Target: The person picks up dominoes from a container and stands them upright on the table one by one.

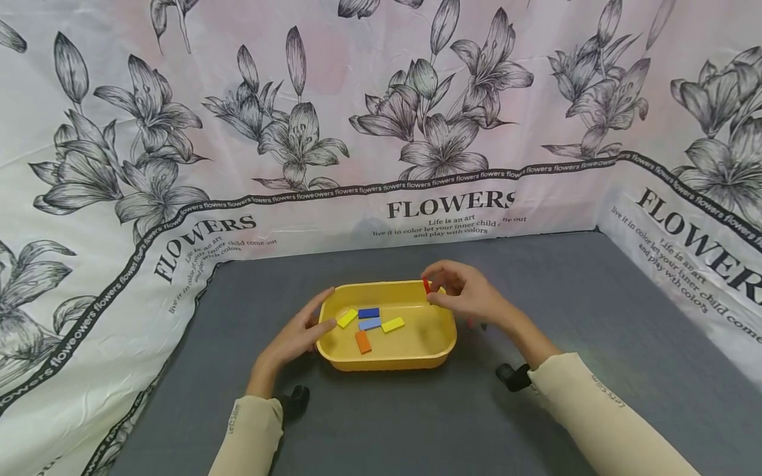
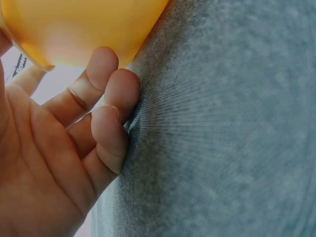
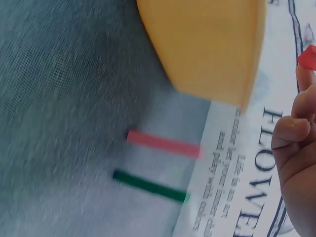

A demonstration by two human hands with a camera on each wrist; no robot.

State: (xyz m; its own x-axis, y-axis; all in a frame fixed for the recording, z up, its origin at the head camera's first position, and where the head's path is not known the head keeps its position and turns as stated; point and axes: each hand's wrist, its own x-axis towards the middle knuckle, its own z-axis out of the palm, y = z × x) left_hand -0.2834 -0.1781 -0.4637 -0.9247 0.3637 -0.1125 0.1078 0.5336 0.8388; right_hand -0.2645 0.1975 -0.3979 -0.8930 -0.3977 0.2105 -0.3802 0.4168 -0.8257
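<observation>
The grey felt-covered worktop (image 1: 595, 317) carries a yellow plastic tub (image 1: 387, 357) near the middle, a little toward the near edge. The left hand (image 1: 297, 337) rests against the tub's left wall, fingers relaxed and slightly spread, touching the cloth too. The right hand (image 1: 470, 294) hovers over the tub's far right corner, pinching a small red flat block (image 1: 426, 286) between thumb and fingertips. It looks light, stiff and smooth, best held by its narrow edges. Inside lie two yellow, two blue and one orange block (image 1: 363, 342). On the cloth beside the tub sit a pink block (image 3: 164, 144) and a green block (image 3: 150, 185).
</observation>
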